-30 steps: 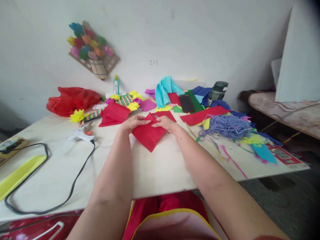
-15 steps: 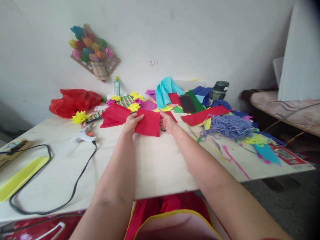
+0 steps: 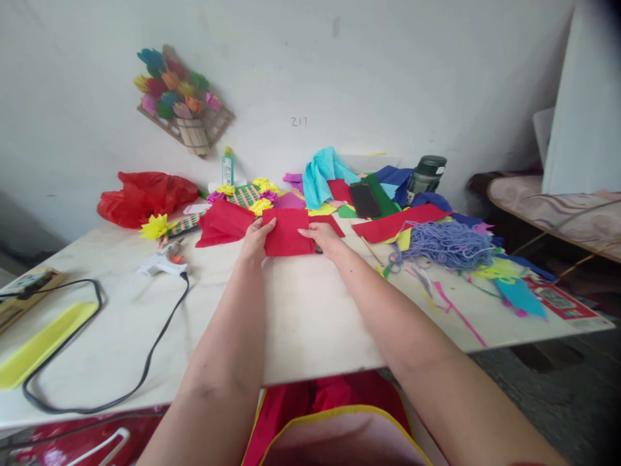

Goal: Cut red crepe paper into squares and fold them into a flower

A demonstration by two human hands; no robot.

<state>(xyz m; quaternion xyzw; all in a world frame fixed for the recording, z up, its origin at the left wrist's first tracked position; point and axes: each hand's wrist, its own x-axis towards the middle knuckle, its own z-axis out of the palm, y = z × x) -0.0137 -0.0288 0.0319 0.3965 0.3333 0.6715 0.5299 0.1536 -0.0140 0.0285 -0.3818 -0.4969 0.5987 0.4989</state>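
A folded piece of red crepe paper (image 3: 288,232) lies on the white table (image 3: 301,317), roughly square in outline. My left hand (image 3: 255,237) grips its left edge with the thumb laid on top. My right hand (image 3: 324,237) presses on its right side, fingers stretched over the paper. A second crumpled red sheet (image 3: 222,222) lies just left of it. Dark scissors handles peek out from under my right hand.
A white glue gun (image 3: 160,263) with a black cord (image 3: 145,362) lies at left, near a yellow tray (image 3: 39,343) and a red plastic bag (image 3: 143,194). Coloured paper, a phone (image 3: 363,199), a dark jar (image 3: 425,175) and purple yarn (image 3: 444,244) crowd the right. A paper-flower decoration (image 3: 179,97) hangs on the wall.
The red paper went from a tilted diamond shape nearer me to a folded square lying farther up the table; both hands moved with it.
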